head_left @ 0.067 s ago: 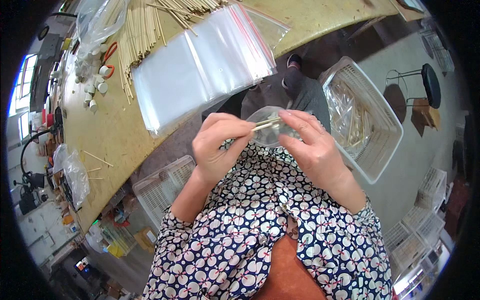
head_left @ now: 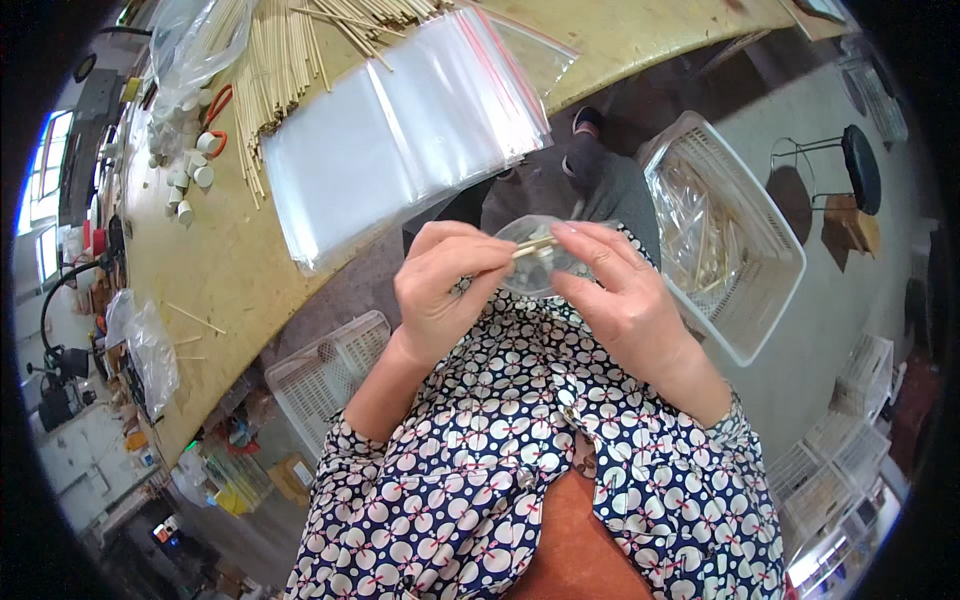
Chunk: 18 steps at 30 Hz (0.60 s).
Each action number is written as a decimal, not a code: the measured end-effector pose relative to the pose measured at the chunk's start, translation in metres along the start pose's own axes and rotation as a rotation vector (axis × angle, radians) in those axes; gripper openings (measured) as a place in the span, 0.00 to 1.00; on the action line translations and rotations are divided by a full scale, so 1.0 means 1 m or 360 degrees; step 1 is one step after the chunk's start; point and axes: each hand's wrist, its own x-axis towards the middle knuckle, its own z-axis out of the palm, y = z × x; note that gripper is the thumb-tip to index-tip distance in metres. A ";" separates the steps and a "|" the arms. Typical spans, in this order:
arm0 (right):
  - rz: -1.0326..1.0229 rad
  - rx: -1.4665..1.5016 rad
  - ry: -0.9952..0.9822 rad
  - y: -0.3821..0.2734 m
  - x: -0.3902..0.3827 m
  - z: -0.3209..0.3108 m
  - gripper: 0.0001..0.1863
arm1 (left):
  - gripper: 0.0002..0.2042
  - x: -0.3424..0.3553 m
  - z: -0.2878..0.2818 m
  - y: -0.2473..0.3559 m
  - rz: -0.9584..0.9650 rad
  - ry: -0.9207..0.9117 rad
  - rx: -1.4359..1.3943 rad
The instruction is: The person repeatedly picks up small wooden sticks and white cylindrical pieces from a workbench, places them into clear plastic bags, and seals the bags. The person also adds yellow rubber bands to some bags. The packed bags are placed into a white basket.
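My left hand [head_left: 452,285] pinches a short length of thin wooden stick [head_left: 533,246] between thumb and fingers; whether it is one stick or more I cannot tell. The fingertips of my right hand [head_left: 622,295] close around the stick's other end, with the thumb lower and a little apart. Right beneath both hands, over my lap, sits a clear round plastic bowl [head_left: 528,283] with small whitish pieces inside, blurred and partly covered by the fingers.
On the table [head_left: 225,290] lie a stack of clear zip bags [head_left: 350,165], a bundle of wooden sticks [head_left: 285,60], white caps [head_left: 195,165] and orange-handled scissors [head_left: 216,138]. A white crate [head_left: 765,320] holding bagged sticks stands at right, another crate [head_left: 325,370] at lower left, a stool [head_left: 860,170] farther right.
My left hand has shifted slightly right and my right hand slightly left. The stick between them has turned a little, and less of it shows.
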 end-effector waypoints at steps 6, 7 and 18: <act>0.0036 -0.0001 -0.0047 0.002 -0.008 0.005 0.09 | 0.10 -0.007 0.003 -0.012 -0.0072 -0.0087 0.0337; 0.0038 -0.0003 -0.0030 0.004 -0.008 0.005 0.09 | 0.09 -0.007 0.000 -0.011 -0.0137 -0.0114 0.0352; 0.0263 0.0132 -0.0126 0.020 -0.024 -0.004 0.05 | 0.06 0.121 -0.050 0.026 -0.0038 -0.0352 0.0453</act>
